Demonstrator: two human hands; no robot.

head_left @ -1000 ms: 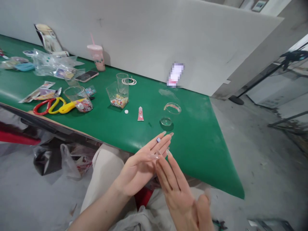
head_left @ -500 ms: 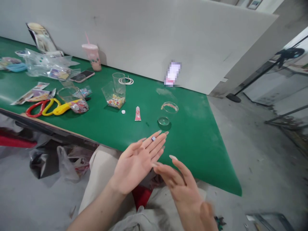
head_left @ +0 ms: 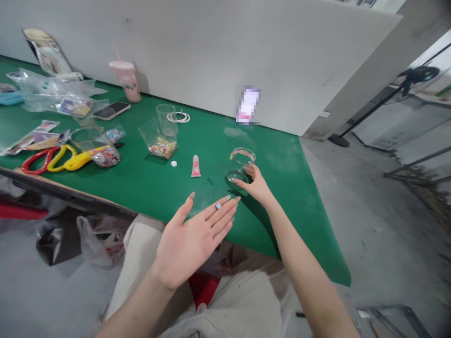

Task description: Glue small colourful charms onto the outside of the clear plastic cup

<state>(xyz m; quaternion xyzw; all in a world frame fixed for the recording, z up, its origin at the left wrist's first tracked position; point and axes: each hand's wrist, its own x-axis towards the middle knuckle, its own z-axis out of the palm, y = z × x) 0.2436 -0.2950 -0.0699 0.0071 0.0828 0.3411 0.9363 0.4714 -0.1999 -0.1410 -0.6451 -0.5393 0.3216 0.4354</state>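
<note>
My left hand [head_left: 197,239] is held palm up over the table's near edge, fingers straight and thumb spread wide. On its fingers rests a tiny pale blue-violet block [head_left: 218,206]. My right hand [head_left: 256,184] is at a clear cup [head_left: 235,175], thumb stretched across its lower front and the other fingers curled at its right side. The gap between thumb and fingers is wide; I cannot tell whether they press on the cup. A pink-and-white tube [head_left: 196,167] lies left of the cup, and a small white cap [head_left: 174,164] is beside the tube.
A clear cup of small coloured pieces [head_left: 164,147] stands further left. Beyond are red-handled scissors [head_left: 40,160], a yellow-handled tool [head_left: 80,159], a phone [head_left: 112,111], a pink drink cup [head_left: 127,80] and plastic bags [head_left: 58,91]. The green table [head_left: 299,211] ends at the right.
My right hand has moved from beside my left hand forward to the clear cup. My left thumb has spread away from its fingers; the small block stays on them.
</note>
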